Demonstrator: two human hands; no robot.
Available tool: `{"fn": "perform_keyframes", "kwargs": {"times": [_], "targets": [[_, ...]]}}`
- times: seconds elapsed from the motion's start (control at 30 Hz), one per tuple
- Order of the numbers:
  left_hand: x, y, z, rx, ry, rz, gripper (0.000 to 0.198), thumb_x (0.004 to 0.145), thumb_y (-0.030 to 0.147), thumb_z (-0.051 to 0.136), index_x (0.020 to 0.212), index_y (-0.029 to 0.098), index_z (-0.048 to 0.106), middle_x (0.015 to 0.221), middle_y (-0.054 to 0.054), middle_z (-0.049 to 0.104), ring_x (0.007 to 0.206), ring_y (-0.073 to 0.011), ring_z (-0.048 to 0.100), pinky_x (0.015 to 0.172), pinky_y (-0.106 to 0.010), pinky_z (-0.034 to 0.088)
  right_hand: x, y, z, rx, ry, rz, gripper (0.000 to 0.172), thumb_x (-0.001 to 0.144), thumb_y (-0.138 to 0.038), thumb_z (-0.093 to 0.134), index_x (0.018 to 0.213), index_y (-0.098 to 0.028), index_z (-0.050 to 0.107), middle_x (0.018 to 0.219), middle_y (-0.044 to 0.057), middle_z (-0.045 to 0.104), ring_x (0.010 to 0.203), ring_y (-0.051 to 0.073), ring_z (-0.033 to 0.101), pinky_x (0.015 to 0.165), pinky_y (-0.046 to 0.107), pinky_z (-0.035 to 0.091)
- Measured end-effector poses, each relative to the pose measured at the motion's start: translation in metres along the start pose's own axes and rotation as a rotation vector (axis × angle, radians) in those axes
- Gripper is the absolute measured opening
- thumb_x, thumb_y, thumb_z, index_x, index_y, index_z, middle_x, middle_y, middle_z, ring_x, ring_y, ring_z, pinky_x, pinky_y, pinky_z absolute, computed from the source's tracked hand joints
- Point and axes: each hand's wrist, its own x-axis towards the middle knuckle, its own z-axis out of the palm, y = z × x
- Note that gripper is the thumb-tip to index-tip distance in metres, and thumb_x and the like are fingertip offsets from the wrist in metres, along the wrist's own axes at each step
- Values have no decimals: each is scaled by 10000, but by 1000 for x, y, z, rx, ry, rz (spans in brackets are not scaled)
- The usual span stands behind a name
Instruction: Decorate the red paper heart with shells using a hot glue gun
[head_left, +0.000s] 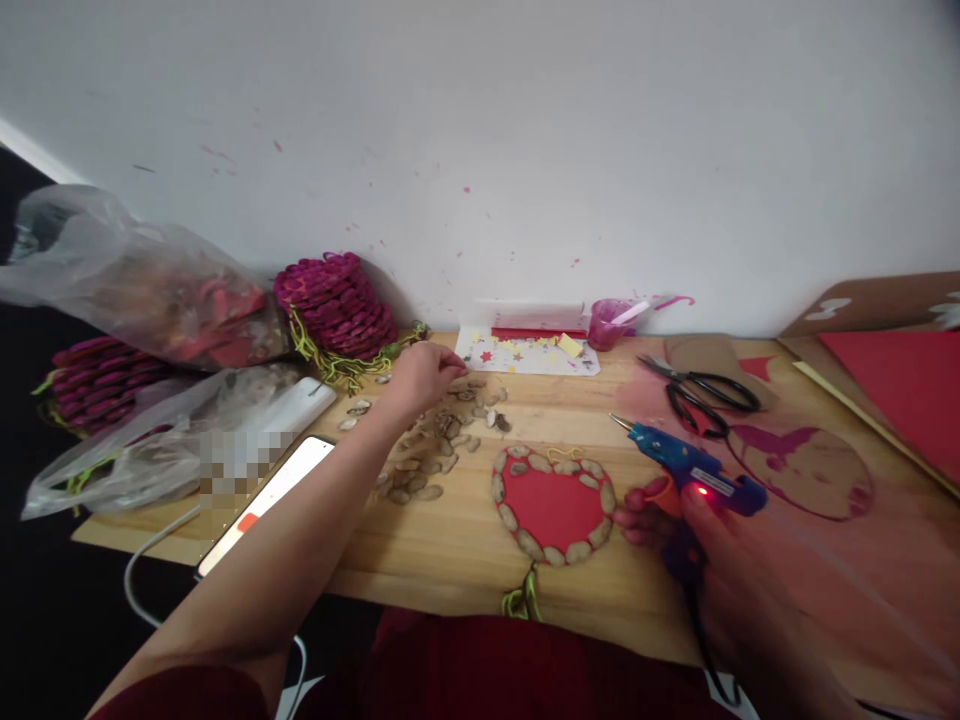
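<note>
A red paper heart [553, 505] edged with pistachio shells lies on the wooden table [457, 540], with a yellow-green cord tail at its lower tip. My right hand [679, 525] is closed round a blue hot glue gun [686, 462] just right of the heart; its red light glows and its nozzle points up-left. My left hand [421, 377] reaches forward into a loose pile of pistachio shells [435, 440], with fingers pinched at the pile's far edge. What they pinch is too small to see.
A phone [262, 500] with a white cable lies at the left. Plastic bags [142, 290] and magenta woven pieces [337, 305] crowd the back left. Black scissors [701, 392], a brown card disc [806, 470], red paper [900, 390] and a pink cup [609, 322] sit at the right and back.
</note>
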Motion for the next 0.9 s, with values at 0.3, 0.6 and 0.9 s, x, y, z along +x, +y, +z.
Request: {"fn": "perform_keyframes", "kwargs": {"times": [0.3, 0.6, 0.9], "targets": [[-85, 39, 12, -1536, -411, -350, 361, 564, 312, 959, 731, 125, 699, 656, -19, 657, 588, -91, 589, 564, -184, 501, -8, -2, -3, -64, -156, -74, 358, 767, -535, 773, 831, -191, 697, 786, 57, 743, 591, 165, 686, 496, 230, 520], [-125, 53, 22, -1684, -539, -493, 267, 656, 228, 920, 762, 105, 708, 696, -41, 679, 619, -95, 620, 589, -174, 529, -43, -21, 7, -292, -481, -83, 396, 951, -579, 523, 879, -199, 611, 606, 11, 665, 478, 103, 516, 482, 228, 381], [-142, 54, 20, -1687, -540, -512, 285, 631, 246, 935, 763, 111, 722, 694, -44, 697, 614, -87, 628, 592, -159, 515, -68, -26, 13, -738, -497, -449, 414, 1004, -518, 435, 775, -212, 592, 582, -6, 591, 531, 130, 528, 511, 261, 410]]}}
